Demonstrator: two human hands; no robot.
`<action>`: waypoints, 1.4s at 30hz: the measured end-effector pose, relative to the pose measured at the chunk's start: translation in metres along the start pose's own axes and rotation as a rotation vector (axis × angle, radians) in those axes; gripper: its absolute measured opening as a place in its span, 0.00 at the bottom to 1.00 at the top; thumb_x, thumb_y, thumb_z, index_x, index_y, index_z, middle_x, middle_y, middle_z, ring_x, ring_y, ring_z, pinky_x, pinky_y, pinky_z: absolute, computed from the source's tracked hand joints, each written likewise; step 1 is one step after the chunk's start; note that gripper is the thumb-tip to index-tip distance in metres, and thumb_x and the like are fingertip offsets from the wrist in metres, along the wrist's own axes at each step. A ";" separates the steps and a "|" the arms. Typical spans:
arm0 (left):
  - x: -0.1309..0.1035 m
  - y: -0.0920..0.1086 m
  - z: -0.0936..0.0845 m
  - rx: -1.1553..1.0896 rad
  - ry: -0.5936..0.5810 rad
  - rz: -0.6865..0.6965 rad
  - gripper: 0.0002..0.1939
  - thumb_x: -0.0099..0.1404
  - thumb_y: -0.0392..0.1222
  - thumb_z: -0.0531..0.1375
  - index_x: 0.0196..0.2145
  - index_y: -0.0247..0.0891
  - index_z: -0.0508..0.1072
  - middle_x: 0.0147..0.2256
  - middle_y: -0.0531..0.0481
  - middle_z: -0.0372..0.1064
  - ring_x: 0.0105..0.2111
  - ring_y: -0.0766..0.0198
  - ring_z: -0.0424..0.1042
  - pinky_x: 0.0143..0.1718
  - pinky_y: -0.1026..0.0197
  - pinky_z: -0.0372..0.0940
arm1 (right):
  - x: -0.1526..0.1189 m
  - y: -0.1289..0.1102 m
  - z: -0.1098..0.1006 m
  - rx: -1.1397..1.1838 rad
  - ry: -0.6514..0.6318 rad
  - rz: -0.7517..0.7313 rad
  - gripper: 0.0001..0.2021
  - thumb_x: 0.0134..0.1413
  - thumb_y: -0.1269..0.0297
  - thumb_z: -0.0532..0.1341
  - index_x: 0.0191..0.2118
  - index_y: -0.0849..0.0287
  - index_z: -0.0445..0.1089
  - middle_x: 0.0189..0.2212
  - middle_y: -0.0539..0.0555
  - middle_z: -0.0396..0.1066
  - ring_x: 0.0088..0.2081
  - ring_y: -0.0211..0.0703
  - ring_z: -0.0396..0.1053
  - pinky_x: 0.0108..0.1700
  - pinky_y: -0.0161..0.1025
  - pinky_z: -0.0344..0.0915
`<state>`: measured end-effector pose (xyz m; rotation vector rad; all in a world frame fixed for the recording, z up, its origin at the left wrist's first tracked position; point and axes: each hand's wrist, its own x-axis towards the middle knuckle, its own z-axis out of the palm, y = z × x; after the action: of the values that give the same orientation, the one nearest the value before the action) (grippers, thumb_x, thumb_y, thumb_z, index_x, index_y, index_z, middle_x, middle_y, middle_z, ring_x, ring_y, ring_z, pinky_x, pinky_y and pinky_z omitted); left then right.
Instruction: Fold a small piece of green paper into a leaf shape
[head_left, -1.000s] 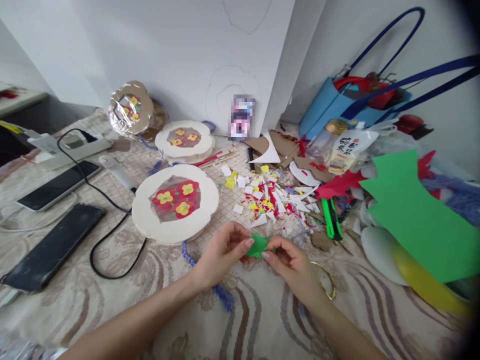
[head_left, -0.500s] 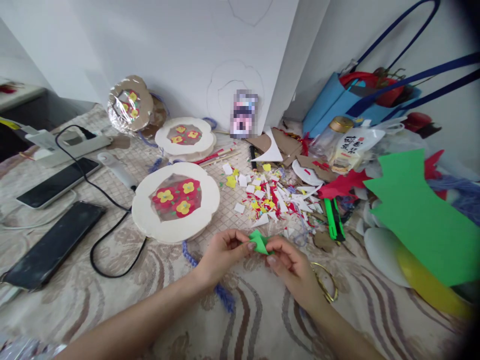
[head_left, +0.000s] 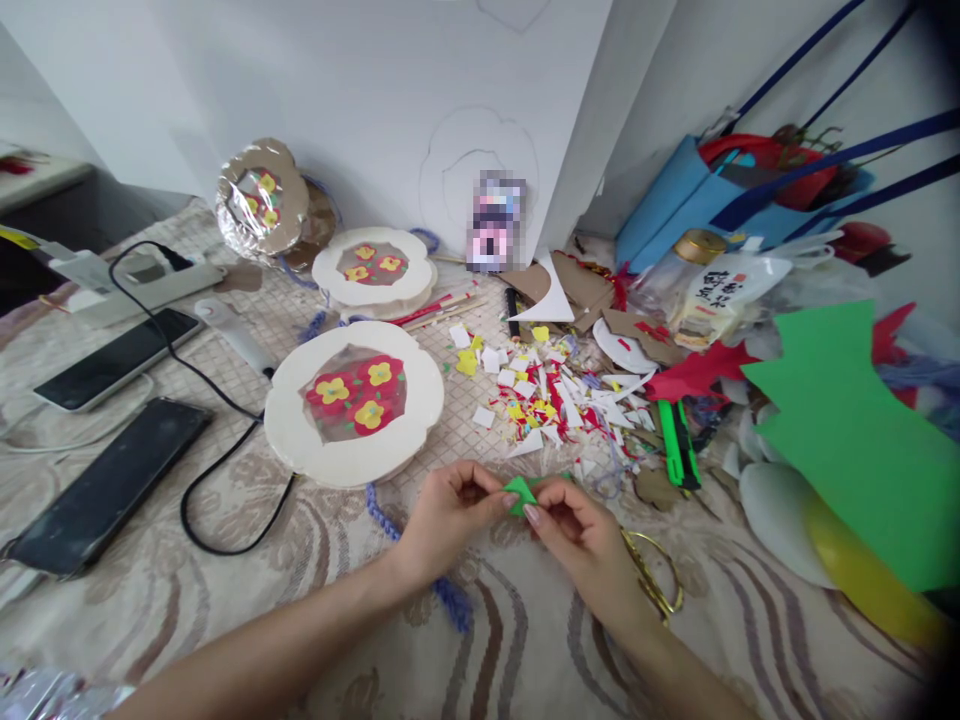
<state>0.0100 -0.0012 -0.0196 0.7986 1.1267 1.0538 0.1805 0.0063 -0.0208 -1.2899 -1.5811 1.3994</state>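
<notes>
White disc: landmark, bearing 3 yellow flowers.
Left hand: off the disc's lower right edge, thumb and fingers closed on the left side of the small green paper.
Small green paper: right of and below the disc, pinched between 2 hands, neither clearly nearer; seemingly folded, its long axis too hidden to tell.
Right hand: farther right of the disc, fingers curled, thumb and fingertips gripping the paper's right side.
Green cutter: well right of the disc, beyond the right hand.
</notes>
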 end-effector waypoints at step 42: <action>-0.004 0.007 0.004 0.069 -0.047 0.038 0.14 0.53 0.36 0.65 0.36 0.33 0.67 0.30 0.48 0.70 0.32 0.64 0.71 0.34 0.61 0.65 | 0.004 -0.008 0.001 -0.045 -0.022 0.051 0.10 0.56 0.58 0.57 0.31 0.59 0.64 0.22 0.47 0.62 0.24 0.35 0.60 0.26 0.32 0.58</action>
<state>0.0115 -0.0026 -0.0106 0.8983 1.1171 1.0270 0.1762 0.0098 -0.0140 -1.3541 -1.6133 1.4203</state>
